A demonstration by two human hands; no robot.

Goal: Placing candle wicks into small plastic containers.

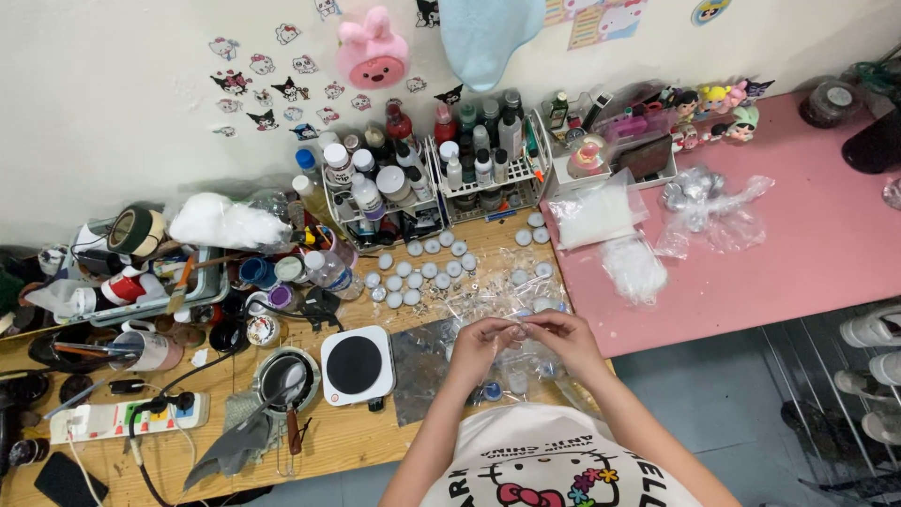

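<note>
Pinching a small clear piece (522, 330) — left hand (481, 344), right hand (561, 340).

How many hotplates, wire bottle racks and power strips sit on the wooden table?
Hotplate: 1
Wire bottle racks: 2
Power strip: 1
Total: 4

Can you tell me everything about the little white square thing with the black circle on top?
The small hot plate is a white square box with rounded corners and a flat black round disc filling most of its top. It looks like plastic with a dark smooth top. It sits flat on the wooden table, right of a small metal pot and left of a grey sheet. A little dark knob shows at its front edge. Nothing rests on it.
</note>
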